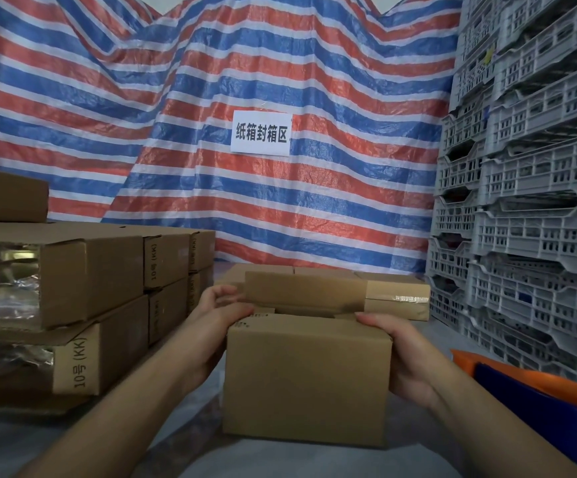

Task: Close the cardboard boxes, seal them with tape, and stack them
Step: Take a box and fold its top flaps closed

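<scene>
Between the hands, left hand [223, 313] and right hand [402, 357] grip the open cardboard box [307, 381].

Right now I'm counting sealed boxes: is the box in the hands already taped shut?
No, the box is untaped, its far flap upright and the top open between both hands.

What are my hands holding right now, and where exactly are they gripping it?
Both hold the open cardboard box. The left hand grips its upper left corner, the right hand its upper right edge and side; the far flap still stands up.
</scene>
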The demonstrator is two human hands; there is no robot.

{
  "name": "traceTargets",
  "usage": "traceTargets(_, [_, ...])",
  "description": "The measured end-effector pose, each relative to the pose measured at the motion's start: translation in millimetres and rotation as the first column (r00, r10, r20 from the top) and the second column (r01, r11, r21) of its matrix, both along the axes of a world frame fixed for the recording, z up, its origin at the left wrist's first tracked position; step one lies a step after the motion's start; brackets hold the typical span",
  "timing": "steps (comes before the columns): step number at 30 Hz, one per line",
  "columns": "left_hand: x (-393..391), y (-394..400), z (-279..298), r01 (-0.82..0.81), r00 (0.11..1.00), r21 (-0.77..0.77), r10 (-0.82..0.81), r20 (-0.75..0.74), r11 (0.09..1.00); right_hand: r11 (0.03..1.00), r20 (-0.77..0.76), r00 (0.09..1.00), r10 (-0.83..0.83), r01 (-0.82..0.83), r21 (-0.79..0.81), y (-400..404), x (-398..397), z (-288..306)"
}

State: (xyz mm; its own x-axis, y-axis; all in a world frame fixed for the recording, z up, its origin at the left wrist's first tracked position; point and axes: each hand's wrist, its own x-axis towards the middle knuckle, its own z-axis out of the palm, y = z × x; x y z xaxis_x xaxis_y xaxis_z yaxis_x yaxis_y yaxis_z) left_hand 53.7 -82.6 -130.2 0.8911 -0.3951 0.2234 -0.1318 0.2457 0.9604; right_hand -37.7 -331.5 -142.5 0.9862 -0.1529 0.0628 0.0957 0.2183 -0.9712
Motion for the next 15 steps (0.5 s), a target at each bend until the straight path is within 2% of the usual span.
traceTargets(3, [4.6,0.9,0.7,0.102,0.993,-0.026,-0.1,0.065,0.994,1.0,0.005,1.0,0.003,-0.003,0.002,0.3,-0.9,0.3])
traceTargets(6, [4.3,2.1,4.3,0.23,0.961,0.029,-0.232,0.153,0.973,1.0,-0.007,1.0,0.012,-0.012,0.008,2.4,-2.1,0.9])
traceTargets(10, [6.8,4.8,1.9,0.112,0.974,0.046,-0.119,0.193,0.993,1.0,-0.02,1.0,0.011,-0.011,0.01,3.6,-3.8,1.5])
traceTargets(15, [6.7,6.5,0.1,0.006,0.97,0.156,-0.044,0.239,0.988,1.0,-0.025,0.999,0.026,-0.025,0.006,5.3,-7.5,2.3])
